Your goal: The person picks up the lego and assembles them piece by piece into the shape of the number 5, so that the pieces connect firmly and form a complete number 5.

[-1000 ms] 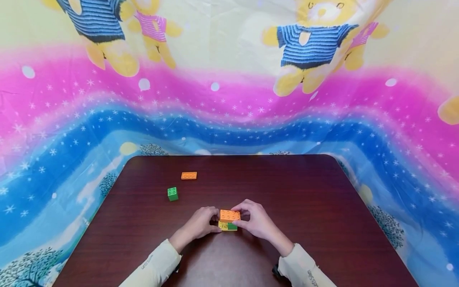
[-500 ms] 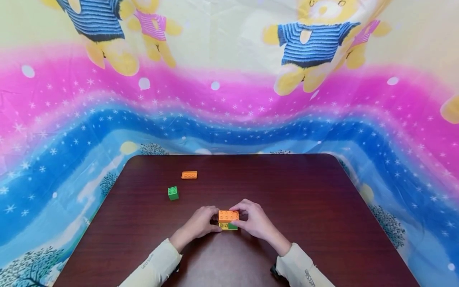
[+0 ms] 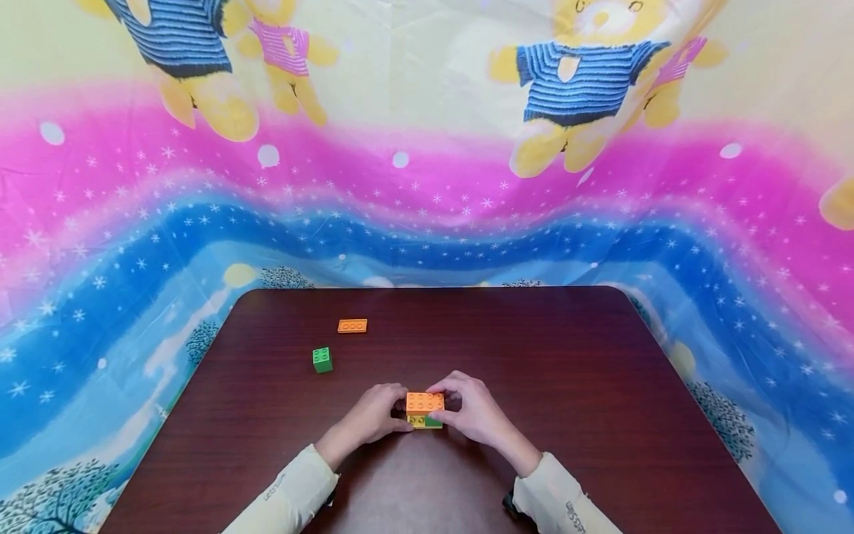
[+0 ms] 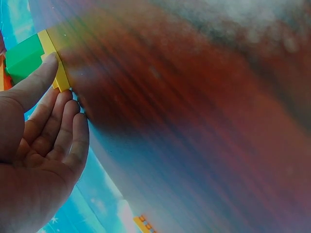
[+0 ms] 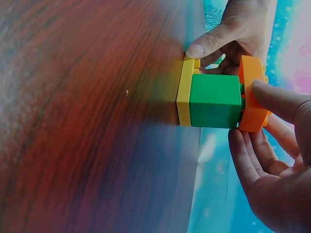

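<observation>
In the middle of the table near me stands a small stack of toy building bricks. At its bottom lies a yellow plate (image 5: 183, 92), with a green brick (image 5: 215, 101) on its right end. My left hand (image 3: 370, 417) pinches the left end of the yellow plate between thumb and fingers. An orange studded plate (image 3: 420, 402) sits over the green brick, its left part overhanging the yellow studs. My right hand (image 3: 479, 411) holds that orange plate by its right end. Studs of the green brick show in a thin gap under it in the right wrist view.
Back left on the dark wooden table (image 3: 547, 348) are a loose green brick (image 3: 322, 360), studs up, and an orange plate (image 3: 352, 326) with its hollow underside up. A printed cloth (image 3: 427, 178) with bears hangs behind the table.
The orange plate in my right hand has shifted slightly left and down onto the green brick. My left hand has kept its hold on the yellow plate.
</observation>
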Tool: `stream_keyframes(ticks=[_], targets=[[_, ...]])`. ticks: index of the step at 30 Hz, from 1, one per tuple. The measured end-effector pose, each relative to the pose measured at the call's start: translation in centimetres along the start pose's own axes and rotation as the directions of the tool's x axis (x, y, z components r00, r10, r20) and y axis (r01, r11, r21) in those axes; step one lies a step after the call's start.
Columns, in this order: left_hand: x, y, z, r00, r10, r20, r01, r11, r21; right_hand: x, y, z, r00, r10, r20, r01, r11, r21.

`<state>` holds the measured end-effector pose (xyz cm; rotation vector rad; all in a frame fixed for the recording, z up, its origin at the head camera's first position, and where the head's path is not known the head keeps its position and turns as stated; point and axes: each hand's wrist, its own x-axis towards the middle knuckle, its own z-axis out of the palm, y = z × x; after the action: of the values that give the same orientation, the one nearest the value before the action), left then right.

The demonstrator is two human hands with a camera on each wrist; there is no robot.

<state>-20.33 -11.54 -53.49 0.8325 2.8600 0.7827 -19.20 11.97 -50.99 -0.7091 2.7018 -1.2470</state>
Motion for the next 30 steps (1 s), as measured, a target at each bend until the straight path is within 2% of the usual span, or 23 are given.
stream_keyframes(ticks=[21, 30], targets=[[-0.08, -0.05, -0.10, 1.000, -0.005, -0.002, 0.005, 1.000, 0.012, 0.20, 0.20, -0.06, 1.000, -0.007, 0.006, 0.007, 1.000, -0.004], [0.03, 0.03, -0.07, 1.000, -0.007, 0.009, 0.007, 1.000, 0.007, 0.20, 0.01, -0.43, 0.999, 0.020, 0.026, -0.019, 0.999, -0.027]])
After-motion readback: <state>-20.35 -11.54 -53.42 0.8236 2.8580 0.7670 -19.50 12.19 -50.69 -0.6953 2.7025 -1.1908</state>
